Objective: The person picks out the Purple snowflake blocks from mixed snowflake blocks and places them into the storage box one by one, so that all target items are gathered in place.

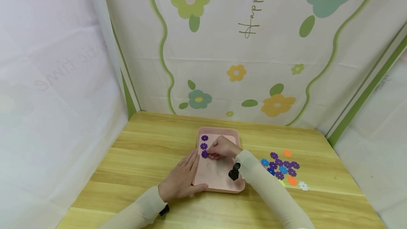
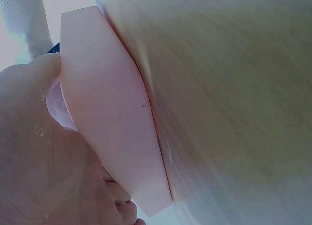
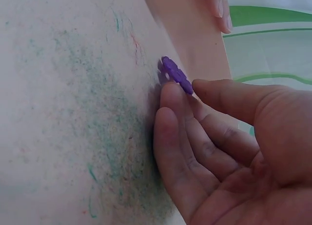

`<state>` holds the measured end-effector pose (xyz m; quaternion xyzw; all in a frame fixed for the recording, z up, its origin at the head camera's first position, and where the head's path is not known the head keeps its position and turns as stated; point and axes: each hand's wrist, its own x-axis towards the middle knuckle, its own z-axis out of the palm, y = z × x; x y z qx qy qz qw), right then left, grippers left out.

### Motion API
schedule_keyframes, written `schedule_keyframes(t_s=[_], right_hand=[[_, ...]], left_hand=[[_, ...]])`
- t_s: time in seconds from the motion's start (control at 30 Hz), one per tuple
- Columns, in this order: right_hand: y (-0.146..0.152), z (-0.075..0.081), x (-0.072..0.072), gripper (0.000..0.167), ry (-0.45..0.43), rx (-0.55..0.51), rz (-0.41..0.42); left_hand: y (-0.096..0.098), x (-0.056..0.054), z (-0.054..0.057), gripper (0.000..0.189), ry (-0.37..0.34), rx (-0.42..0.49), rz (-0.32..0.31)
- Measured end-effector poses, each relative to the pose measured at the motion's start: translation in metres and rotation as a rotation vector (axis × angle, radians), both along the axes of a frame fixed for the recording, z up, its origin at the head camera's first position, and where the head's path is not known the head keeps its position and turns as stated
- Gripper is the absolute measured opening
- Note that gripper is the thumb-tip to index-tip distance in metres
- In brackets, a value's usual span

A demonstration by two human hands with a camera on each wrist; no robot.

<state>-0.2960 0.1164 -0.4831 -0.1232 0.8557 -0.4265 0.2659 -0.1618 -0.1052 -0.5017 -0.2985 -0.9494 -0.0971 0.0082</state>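
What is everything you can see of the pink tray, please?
The pink tray is a shallow, round-cornered rectangle with raised walls, apparently plastic. It lies open side up on the wooden table, its floor smudged greenish. Two purple flower pieces lie along its left side, where the right hand pinches a third piece. The left hand touches its left rim.
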Motion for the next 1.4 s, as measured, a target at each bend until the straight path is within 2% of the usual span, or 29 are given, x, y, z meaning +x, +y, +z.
schedule_keyframes(t_s=[0.13, 0.33, 0.5, 0.6, 0.67, 0.83, 0.93, 1.03, 1.23, 1.4], right_hand=[[-0.001, 0.005, 0.001, 0.022, 0.015, 0.034, 0.027], [0.000, 0.014, 0.001, 0.024, 0.034, 0.105, 0.096], [0.009, 0.032, 0.000, 0.021, 0.097, 0.147, 0.145], [0.020, 0.046, 0.002, 0.018, 0.119, 0.169, 0.146], [0.031, 0.056, 0.004, 0.017, 0.133, 0.183, 0.151], [0.066, 0.080, 0.010, 0.020, 0.178, 0.213, 0.209], [0.091, 0.090, 0.010, 0.022, 0.218, 0.241, 0.249], [0.118, 0.096, 0.011, 0.022, 0.270, 0.286, 0.255], [0.168, 0.099, 0.017, 0.027, 0.340, 0.343, 0.207], [0.202, 0.087, 0.021, 0.033, 0.374, 0.331, 0.170]], left_hand=[[0.000, 0.001, 0.003, 0.105, 0.002, 0.004, -0.008], [0.000, 0.001, -0.001, 0.106, 0.030, 0.012, -0.015], [-0.001, -0.001, -0.007, 0.106, 0.031, 0.022, -0.010], [0.000, -0.001, -0.006, 0.106, 0.028, 0.001, -0.009], [0.001, -0.002, -0.005, 0.106, 0.035, -0.034, -0.011], [0.003, 0.000, 0.009, 0.105, -0.001, -0.068, -0.014], [0.003, 0.002, 0.015, 0.104, -0.023, -0.061, -0.013], [0.003, 0.002, 0.017, 0.104, -0.027, -0.065, -0.014], [0.002, 0.001, 0.016, 0.104, -0.036, -0.068, -0.019], [0.002, 0.001, 0.019, 0.104, -0.050, -0.058, -0.021]])
